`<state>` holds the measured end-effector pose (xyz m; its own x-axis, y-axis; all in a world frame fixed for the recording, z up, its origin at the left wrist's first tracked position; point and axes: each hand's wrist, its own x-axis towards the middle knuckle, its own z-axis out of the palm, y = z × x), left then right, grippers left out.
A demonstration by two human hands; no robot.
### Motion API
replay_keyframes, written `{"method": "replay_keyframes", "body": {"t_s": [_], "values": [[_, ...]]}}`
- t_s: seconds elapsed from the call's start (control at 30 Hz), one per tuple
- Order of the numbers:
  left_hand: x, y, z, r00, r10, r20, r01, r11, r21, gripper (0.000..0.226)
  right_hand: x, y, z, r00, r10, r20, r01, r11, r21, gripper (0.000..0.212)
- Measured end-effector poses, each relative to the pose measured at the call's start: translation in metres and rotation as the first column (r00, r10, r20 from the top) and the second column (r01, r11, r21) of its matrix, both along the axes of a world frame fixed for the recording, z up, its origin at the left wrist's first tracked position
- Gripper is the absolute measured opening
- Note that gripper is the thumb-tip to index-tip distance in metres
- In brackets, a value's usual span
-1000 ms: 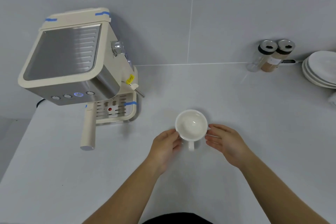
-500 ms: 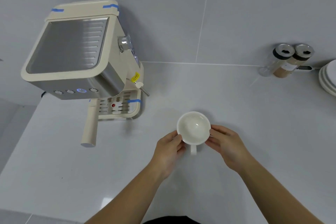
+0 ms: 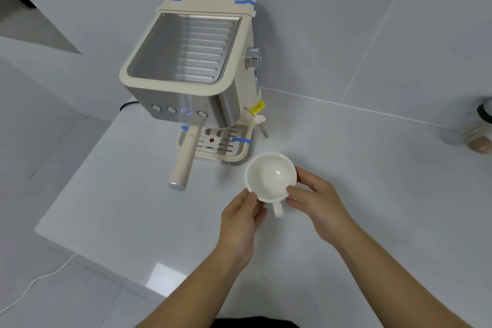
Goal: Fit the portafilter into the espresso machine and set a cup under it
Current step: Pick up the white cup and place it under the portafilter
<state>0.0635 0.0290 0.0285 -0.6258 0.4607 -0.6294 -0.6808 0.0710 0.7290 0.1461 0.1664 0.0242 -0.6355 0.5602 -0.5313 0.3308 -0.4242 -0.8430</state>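
A cream and steel espresso machine [image 3: 191, 66] stands at the back left of the white counter [image 3: 372, 181]. The portafilter sits in the machine, and its cream handle [image 3: 183, 160] sticks out toward me over the drip tray [image 3: 226, 153]. An empty white cup [image 3: 270, 176] is just right of the tray's front corner, handle pointing toward me. My left hand [image 3: 243, 218] grips the cup's near left side. My right hand [image 3: 316, 200] grips its right rim with the fingertips.
Two spice jars [image 3: 476, 133] stand at the far right by the wall. The steam wand [image 3: 259, 125] juts from the machine's right side. The counter's left edge [image 3: 77, 176] drops to the floor, where a white cable [image 3: 32, 285] lies.
Both hands have carried the cup closer to the machine's drip tray. My view has swung left, so the machine now sits mid-frame and the plates are out of view.
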Motion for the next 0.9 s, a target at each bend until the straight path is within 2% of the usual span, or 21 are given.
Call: {"method": "replay_keyframes", "body": {"t_s": [0.2,0.37,0.67,0.77,0.9], "values": [[-0.018,-0.011,-0.001,0.982,0.190,-0.016,-0.190,0.982,0.006,0.023,-0.044,-0.016,-0.003,1.000,0.007,0.014,-0.007,1.000,-0.003,0.032],[-0.033,-0.008,-0.006,0.954,0.300,-0.021,-0.300,0.954,0.016,0.026,-0.076,-0.025,-0.005,0.998,0.063,0.024,-0.065,0.995,0.077,0.037],[-0.052,0.003,-0.009,0.904,0.425,-0.042,-0.423,0.905,0.041,0.017,-0.113,-0.031,-0.009,0.995,0.090,0.031,-0.094,0.972,0.216,0.049],[-0.056,0.006,-0.010,0.896,0.440,-0.051,-0.438,0.898,0.046,0.015,-0.119,-0.032,-0.012,0.998,0.057,0.014,-0.059,0.972,0.229,0.045],[-0.062,0.012,-0.014,0.879,0.473,-0.051,-0.471,0.881,0.047,0.014,-0.123,-0.030,-0.019,0.999,0.013,-0.042,-0.004,0.979,0.204,0.028]]}}
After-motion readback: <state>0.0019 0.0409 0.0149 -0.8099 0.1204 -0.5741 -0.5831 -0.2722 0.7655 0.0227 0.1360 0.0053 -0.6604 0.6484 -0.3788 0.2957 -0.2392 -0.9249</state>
